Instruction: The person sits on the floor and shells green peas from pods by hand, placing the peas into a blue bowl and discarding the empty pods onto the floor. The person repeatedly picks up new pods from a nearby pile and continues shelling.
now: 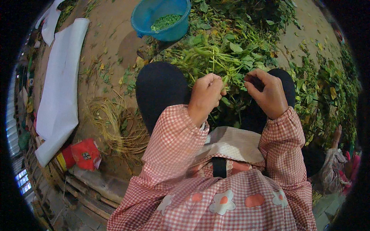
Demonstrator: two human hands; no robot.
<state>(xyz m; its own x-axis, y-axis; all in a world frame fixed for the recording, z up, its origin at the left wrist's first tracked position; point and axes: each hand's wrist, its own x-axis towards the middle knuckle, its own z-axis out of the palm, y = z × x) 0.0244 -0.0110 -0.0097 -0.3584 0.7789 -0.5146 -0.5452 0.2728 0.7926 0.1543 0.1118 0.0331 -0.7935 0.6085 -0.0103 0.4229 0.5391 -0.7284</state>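
Observation:
My left hand (206, 93) is closed around the green stems of a leafy bean plant (228, 68), just beyond my knees. Stems, leaves and slender green pods fan out past the fist. To the right, my right hand (266, 91) is loosely curled, with a gap between thumb and forefinger. No object shows in that gap; its other fingers are partly hidden. Beyond the plant stands a blue plastic basin (141, 24), partly filled with small green beans or pods (166, 22).
Cut plants (245, 17) heap up ahead and spread along the right (321, 95). On the left lie a white sheet (62, 78), a bundle of dry yellowish strands (111, 118) and a red packet (85, 154). Another person's sleeve (332, 170) shows at the lower right.

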